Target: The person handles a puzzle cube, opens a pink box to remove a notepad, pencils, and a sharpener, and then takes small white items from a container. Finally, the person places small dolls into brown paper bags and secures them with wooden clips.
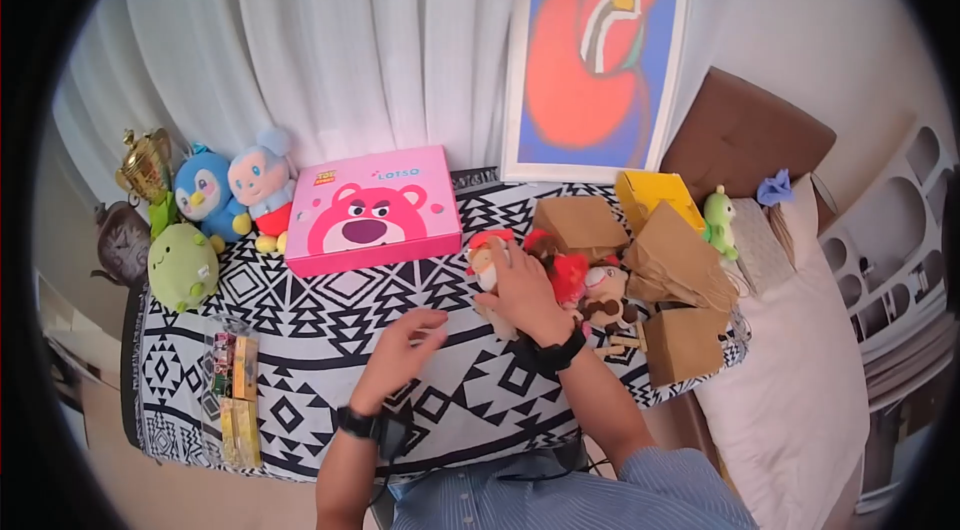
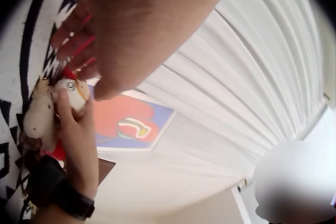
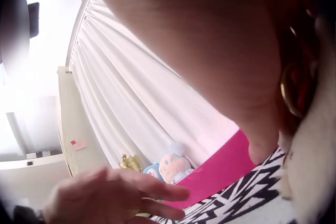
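Observation:
My right hand (image 1: pixel 530 295) grips a small plush toy (image 1: pixel 484 270) with a white face and red top, near the pink box's right corner. In the left wrist view, the thumb lies against the toy's white head (image 2: pixel 76 94), which has a round eye and a red crest. My left hand (image 1: pixel 402 352) hovers over the patterned cloth (image 1: pixel 440 420), fingers loosely bent and holding nothing. Right beside my right hand lie a red plush toy (image 1: pixel 568 275) and a cream-and-brown plush toy (image 1: pixel 606 308).
A pink Lotso box (image 1: pixel 380 210) stands at the back. Left of it sit a blue penguin plush (image 1: pixel 207 195), a green plush (image 1: pixel 183 265) and a gold trophy (image 1: pixel 145 168). Brown cardboard boxes (image 1: pixel 685 345) and a yellow box (image 1: pixel 660 200) are at right; packaged items (image 1: pixel 237 385) lie front left.

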A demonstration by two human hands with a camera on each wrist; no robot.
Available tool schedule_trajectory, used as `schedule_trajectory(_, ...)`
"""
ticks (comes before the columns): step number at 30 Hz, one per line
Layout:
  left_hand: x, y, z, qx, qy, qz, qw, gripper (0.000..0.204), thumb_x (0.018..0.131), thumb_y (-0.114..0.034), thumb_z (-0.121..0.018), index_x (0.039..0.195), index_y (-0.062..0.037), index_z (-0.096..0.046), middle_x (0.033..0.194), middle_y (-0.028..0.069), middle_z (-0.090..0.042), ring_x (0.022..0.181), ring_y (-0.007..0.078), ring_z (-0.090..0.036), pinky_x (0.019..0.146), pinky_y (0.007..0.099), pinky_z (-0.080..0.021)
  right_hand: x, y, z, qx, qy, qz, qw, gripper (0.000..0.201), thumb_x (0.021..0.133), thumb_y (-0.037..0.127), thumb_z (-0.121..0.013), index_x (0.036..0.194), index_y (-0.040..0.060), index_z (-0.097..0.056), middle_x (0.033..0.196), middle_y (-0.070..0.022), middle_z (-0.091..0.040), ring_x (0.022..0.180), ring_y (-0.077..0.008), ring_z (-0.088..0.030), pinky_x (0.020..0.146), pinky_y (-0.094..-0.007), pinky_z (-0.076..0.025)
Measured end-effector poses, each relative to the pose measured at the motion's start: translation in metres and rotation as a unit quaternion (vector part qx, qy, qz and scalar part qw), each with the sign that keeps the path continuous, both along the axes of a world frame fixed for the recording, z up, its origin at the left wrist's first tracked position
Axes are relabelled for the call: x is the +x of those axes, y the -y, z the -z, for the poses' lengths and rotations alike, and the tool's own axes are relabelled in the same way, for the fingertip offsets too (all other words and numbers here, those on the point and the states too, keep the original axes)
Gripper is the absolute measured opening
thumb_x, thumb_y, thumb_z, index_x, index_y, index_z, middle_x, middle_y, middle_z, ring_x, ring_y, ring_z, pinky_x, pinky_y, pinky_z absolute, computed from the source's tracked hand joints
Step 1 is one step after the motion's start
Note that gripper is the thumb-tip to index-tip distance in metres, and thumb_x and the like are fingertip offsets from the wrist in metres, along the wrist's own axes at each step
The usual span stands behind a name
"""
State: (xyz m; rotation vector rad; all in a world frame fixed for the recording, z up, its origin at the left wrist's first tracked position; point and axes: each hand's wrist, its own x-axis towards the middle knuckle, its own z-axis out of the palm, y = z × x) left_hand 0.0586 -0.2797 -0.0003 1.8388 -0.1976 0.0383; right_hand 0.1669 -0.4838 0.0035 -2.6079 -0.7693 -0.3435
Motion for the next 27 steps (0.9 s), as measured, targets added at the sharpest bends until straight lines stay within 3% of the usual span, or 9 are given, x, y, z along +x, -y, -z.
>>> schedule_trajectory(1,0.013,-0.004,0.007,-0.073,-0.111,0.016,0.991,0.026,0.094,-0.020,-0.055,0.108,0.0006,-0.062,0.100,0.0100,-0.066,0.086,0.0131,-0.062,0.075,0.0259,-0.050,-0.001,0.002,-0.004,0.021,0.021,-0.017,0.999,0.075,0.072,0.028,-0.074,0.133,-0.0004,-0.040,0.124,-0.0238,-0.049,0.115,-0.0369,-0.049,0.099,-0.0434,-0.037)
schedule_trajectory(3,0.022,-0.010,0.029,-0.249,-0.144,-0.018,0.958,0.026,0.096,-0.021,-0.052,0.105,0.0008,-0.063,0.095,0.0078,-0.067,0.078,0.0126,-0.062,0.070,0.0249,-0.050,-0.003,0.014,-0.023,0.088,0.018,-0.015,0.996,0.067,0.075,0.026,-0.072,0.130,-0.0013,-0.044,0.119,-0.0239,-0.052,0.112,-0.0374,-0.050,0.097,-0.0430,-0.039)
schedule_trajectory(5,0.024,-0.017,0.044,-0.293,-0.154,-0.055,0.942,0.026,0.097,-0.020,-0.050,0.101,0.0028,-0.061,0.094,0.0094,-0.066,0.076,0.0134,-0.060,0.068,0.0253,-0.049,0.007,0.029,-0.043,0.157,0.021,-0.018,0.987,0.059,0.078,0.025,-0.069,0.126,-0.0022,-0.047,0.115,-0.0240,-0.055,0.108,-0.0379,-0.052,0.095,-0.0427,-0.041)
schedule_trajectory(7,0.023,-0.028,0.052,-0.401,-0.134,-0.068,0.904,0.024,0.098,-0.018,-0.048,0.100,0.0029,-0.059,0.092,0.0104,-0.064,0.075,0.0140,-0.060,0.069,0.0256,-0.049,0.017,0.048,-0.057,0.180,-0.021,0.199,0.963,0.050,0.082,0.025,-0.066,0.119,-0.0051,-0.054,0.112,-0.0242,-0.060,0.110,-0.0360,-0.054,0.091,-0.0417,-0.045)
schedule_trajectory(11,0.023,-0.026,0.054,-0.375,-0.132,-0.061,0.915,0.020,0.097,-0.014,-0.047,0.098,0.0033,-0.057,0.093,0.0110,-0.062,0.077,0.0148,-0.060,0.070,0.0264,-0.050,0.048,0.074,-0.032,0.123,0.059,0.234,0.963,0.047,0.082,0.028,-0.066,0.114,-0.0051,-0.058,0.108,-0.0246,-0.061,0.107,-0.0374,-0.055,0.091,-0.0416,-0.045)
schedule_trajectory(13,0.024,-0.023,0.056,-0.361,-0.130,-0.058,0.922,0.018,0.097,-0.012,-0.048,0.098,0.0031,-0.057,0.093,0.0104,-0.063,0.077,0.0150,-0.060,0.071,0.0268,-0.051,0.045,0.071,-0.021,0.029,0.024,0.226,0.973,0.036,0.081,0.027,-0.067,0.098,-0.0051,-0.062,0.104,-0.0235,-0.060,0.097,-0.0405,-0.056,0.086,-0.0454,-0.045)
schedule_trajectory(23,0.021,-0.023,0.058,-0.324,-0.135,-0.048,0.935,0.018,0.096,-0.014,-0.050,0.097,0.0025,-0.058,0.094,0.0102,-0.063,0.078,0.0157,-0.061,0.072,0.0275,-0.052,0.065,0.067,-0.013,-0.014,-0.103,0.258,0.960,0.025,0.078,0.020,-0.068,0.088,-0.0029,-0.062,0.089,-0.0216,-0.063,0.091,-0.0393,-0.059,0.083,-0.0446,-0.049)
schedule_trajectory(26,0.021,-0.023,0.057,-0.320,-0.138,-0.045,0.936,0.019,0.096,-0.015,-0.050,0.098,0.0024,-0.058,0.095,0.0103,-0.063,0.078,0.0155,-0.061,0.072,0.0275,-0.052,0.065,0.059,-0.020,-0.015,-0.054,0.264,0.963,0.018,0.078,0.014,-0.066,0.086,-0.0022,-0.063,0.082,-0.0217,-0.062,0.087,-0.0385,-0.059,0.080,-0.0432,-0.049)
schedule_trajectory(27,0.020,-0.023,0.056,-0.322,-0.136,-0.047,0.936,0.019,0.096,-0.015,-0.050,0.098,0.0024,-0.058,0.095,0.0103,-0.063,0.078,0.0155,-0.061,0.072,0.0275,-0.052,0.062,0.058,-0.022,-0.012,0.037,0.234,0.971,0.015,0.079,0.012,-0.065,0.086,-0.0012,-0.062,0.083,-0.0214,-0.061,0.086,-0.0379,-0.059,0.078,-0.0425,-0.049)
